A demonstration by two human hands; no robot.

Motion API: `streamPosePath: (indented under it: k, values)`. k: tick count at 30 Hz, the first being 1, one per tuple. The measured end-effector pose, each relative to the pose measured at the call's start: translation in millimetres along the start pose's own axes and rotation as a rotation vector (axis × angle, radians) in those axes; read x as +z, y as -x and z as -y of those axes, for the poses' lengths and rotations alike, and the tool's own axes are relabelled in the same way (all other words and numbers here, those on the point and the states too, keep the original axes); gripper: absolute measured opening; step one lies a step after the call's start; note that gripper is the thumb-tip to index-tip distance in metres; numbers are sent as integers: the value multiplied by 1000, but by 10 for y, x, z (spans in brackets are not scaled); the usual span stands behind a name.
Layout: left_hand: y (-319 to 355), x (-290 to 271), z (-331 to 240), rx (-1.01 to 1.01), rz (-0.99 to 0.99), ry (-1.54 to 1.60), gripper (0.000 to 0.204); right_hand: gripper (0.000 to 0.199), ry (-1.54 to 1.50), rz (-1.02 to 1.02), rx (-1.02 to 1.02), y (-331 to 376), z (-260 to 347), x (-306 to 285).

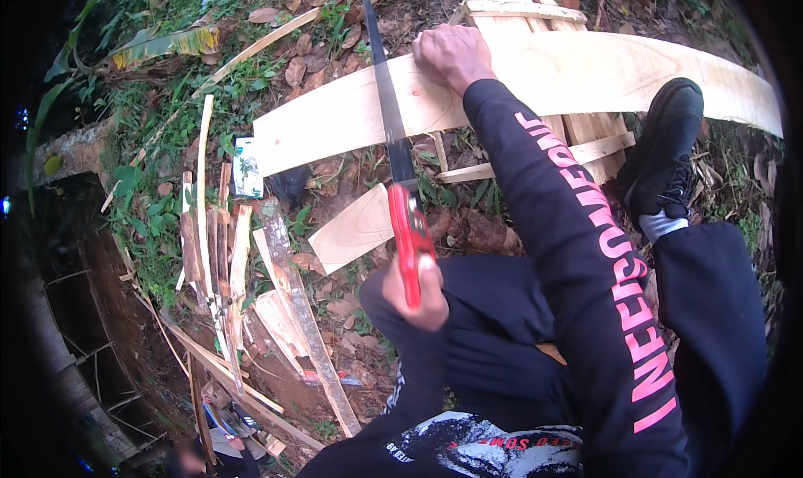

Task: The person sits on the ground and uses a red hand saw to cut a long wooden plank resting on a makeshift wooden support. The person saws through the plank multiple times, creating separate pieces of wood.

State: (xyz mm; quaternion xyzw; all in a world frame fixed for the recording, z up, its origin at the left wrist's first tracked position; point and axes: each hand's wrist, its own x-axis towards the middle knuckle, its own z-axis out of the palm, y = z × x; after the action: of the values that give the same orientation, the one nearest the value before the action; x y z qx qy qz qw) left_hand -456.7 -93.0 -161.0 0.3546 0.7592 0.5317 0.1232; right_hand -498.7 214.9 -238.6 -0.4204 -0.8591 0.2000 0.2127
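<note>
My left hand (418,290) is closed round the red handle of a handsaw (403,219). Its long dark blade, slightly blurred, slants up and away across a pale wooden plank (335,114). On the plank, just right of the blade, my right hand (456,56) is closed with its fingers curled over the far edge. A black shoe (669,143) on my foot rests against the plank farther right. Under the plank is a low support of wooden slats (590,148). Whether the blade has cut into the wood cannot be made out.
A short pale board (355,227) lies on the leafy ground by the saw handle. To the left are split wood strips (238,260) and a long bark-edged slat (309,336). A small white-and-blue packet (248,167) sits by the plank's left end. Far left is a dark pit (84,302).
</note>
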Motion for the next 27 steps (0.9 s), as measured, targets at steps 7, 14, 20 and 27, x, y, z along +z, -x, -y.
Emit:
streamPosePath:
  k: [7,14,20,27]
  values:
    - [-566,102,72,-24,-43,85,8,40,-74,-114,0,62,184,40]
    - [16,-149,-360,-96,-27,-46,15,41,-134,-292,-75,100,155,-168]
    - [1302,-895,-1019,-109,-100,-72,23,38,-241,-393,-30,462,447,-874]
    - [1207,-1917,-1491,341,-382,261,22,25,-262,-362,-45,1805,659,-1543]
